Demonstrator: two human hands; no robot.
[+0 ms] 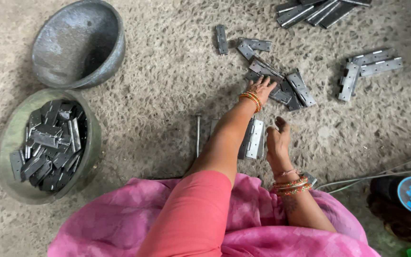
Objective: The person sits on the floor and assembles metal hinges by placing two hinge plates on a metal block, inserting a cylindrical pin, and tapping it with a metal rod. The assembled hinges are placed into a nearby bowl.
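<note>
Several flat grey metal hinges (281, 85) lie scattered on the rough concrete floor (167, 95), and the left hand (261, 88) rests spread on them. The right hand (278, 139) hovers loosely open, empty, just beside a folded hinge (254, 139). Left, a round green bowl (13, 138) holds more hinges.

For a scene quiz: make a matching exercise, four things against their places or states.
Things:
1. upper metal bowl
2. lower bowl
3. left hand
4. metal rod

States:
A. lying on the floor beside the left forearm
B. holds no hinges
C. reaching onto a heap of hinges
D. full of dark hinges

Pairs: 1-B, 2-D, 3-C, 4-A
</note>
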